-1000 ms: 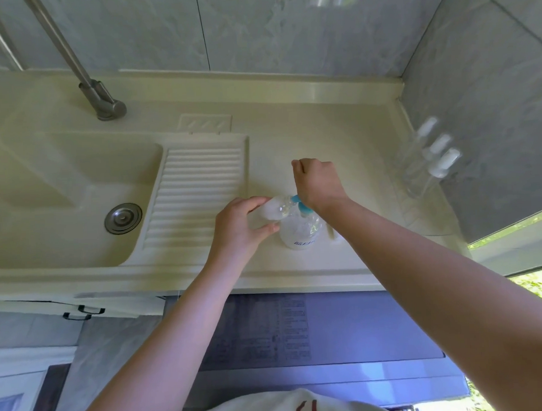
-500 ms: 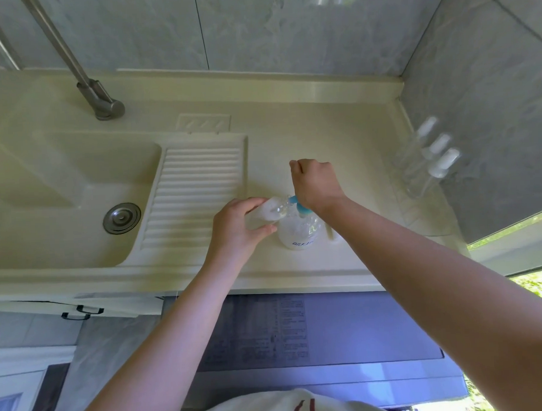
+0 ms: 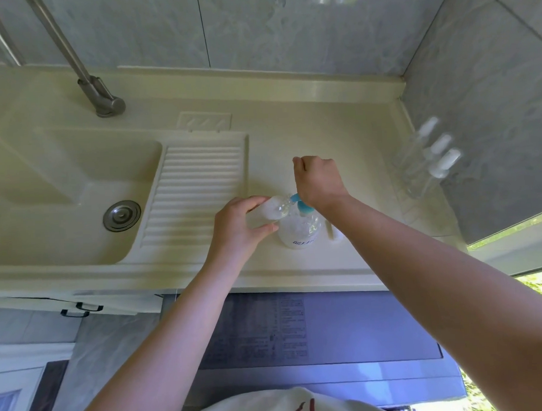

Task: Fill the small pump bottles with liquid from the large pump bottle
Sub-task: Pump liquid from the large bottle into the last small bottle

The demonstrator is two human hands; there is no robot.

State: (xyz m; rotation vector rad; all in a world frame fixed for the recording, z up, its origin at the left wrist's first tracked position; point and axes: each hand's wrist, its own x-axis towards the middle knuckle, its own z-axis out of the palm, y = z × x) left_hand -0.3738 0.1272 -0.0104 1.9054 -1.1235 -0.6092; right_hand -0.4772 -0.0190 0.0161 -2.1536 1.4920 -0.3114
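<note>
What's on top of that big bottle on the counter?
A blue pump head tops the large pump bottle. The right hand covers its upper part, so the top itself is hidden.

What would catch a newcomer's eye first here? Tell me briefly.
The two hands at mid-counter: the left hand holds a small clear bottle tilted at the blue spout of the large pump bottle, while the right hand covers its pump. Three capped small bottles wait against the right wall.

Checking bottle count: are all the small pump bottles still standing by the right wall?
No: three small bottles stand by the right wall, but the left hand holds another small bottle at the large pump bottle.
</note>
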